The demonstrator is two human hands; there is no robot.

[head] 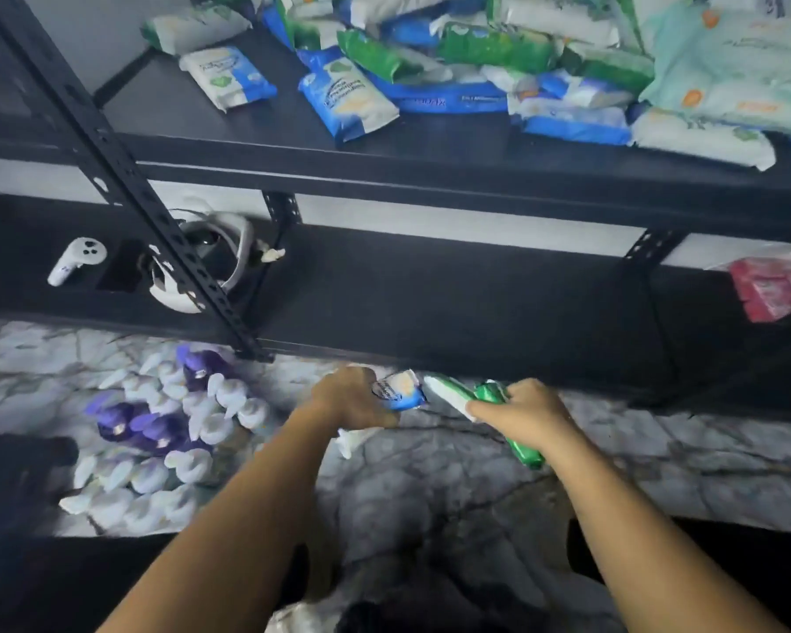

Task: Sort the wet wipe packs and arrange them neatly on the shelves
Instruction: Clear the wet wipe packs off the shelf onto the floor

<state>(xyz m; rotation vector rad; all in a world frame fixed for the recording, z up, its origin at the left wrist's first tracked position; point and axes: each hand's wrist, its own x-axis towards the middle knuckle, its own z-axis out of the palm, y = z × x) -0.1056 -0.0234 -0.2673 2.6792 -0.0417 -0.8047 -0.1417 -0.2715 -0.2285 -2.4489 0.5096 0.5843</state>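
L hand [357,397] clamped on blue pack [399,394], R hand [521,411] gripping green pack [487,394], both near bottom shelf [430,303]. Messy pile of packs [476,52] on upper shelf [430,146].

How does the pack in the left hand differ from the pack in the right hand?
Colour: the blue pack in the left hand is blue and white, while the green pack in the right hand is green and white.
Visibility: the blue pack is mostly covered by its hand, while the green pack slants and shows on both sides of its hand.
Shared: both are soft packs, each gripped by one hand, their ends nearly meeting.
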